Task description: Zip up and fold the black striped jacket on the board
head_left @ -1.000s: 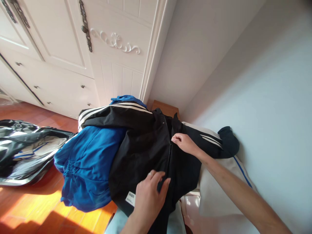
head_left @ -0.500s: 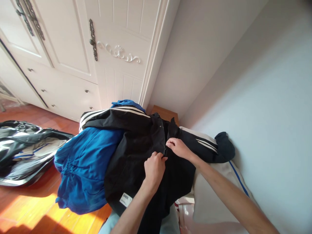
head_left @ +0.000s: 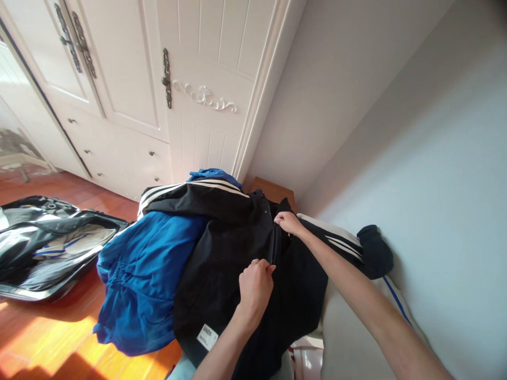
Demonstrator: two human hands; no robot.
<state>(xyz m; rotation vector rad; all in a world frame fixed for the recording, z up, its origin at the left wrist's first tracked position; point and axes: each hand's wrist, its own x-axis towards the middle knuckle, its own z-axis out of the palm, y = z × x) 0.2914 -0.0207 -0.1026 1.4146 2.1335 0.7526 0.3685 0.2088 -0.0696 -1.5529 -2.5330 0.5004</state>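
A black jacket (head_left: 225,264) with white sleeve stripes lies spread out in front of me, its front facing up. My left hand (head_left: 256,287) is closed on the front edge of the jacket at mid-length. Higher up the zipper line (head_left: 274,240), my right hand (head_left: 290,222) pinches near the zipper; the small part between its fingers is hidden. A white label (head_left: 207,336) shows near the jacket's lower left hem. Under the jacket's left side lies a blue garment (head_left: 146,279).
An open suitcase (head_left: 59,285) with clothes inside stands on the wooden floor (head_left: 79,338) at the left. A white wardrobe (head_left: 130,68) rises behind. Pale cloth with a blue stripe (head_left: 396,301) lies at the right, beside the wall (head_left: 447,174).
My right hand has moved up along the zipper line, away from my left hand. More of the closed strip shows between them. The view has shifted slightly.
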